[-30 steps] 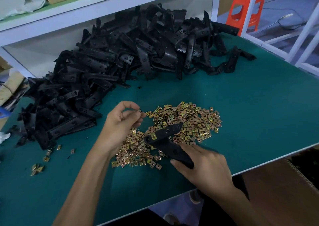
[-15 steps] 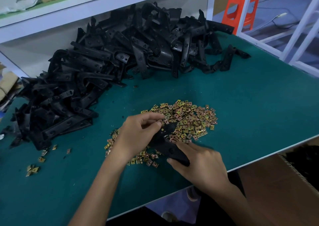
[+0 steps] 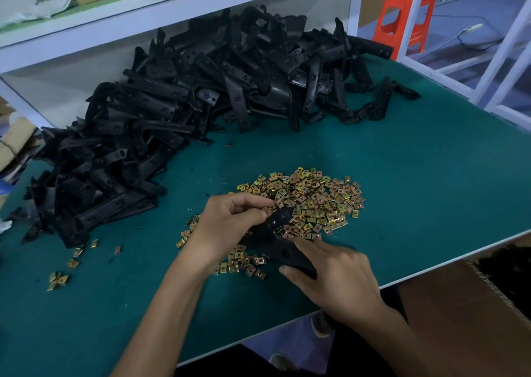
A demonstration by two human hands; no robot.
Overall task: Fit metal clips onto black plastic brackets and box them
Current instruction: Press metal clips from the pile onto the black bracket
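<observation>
Currently, the right hand (image 3: 336,279) grips the near end of a long black plastic bracket (image 3: 277,245) low over the green-matted table (image 3: 431,175). The left hand (image 3: 230,224), fingers curled, pinches its far end, over the heap of small brass-coloured metal clips (image 3: 319,201).

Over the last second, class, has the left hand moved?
Yes. The left hand moved right, from the left edge of the clip pile onto the tip of the bracket.

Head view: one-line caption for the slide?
Right hand grips a black bracket over the pile of metal clips while the left hand pinches its tip; bracket heap behind on the green mat.
</observation>
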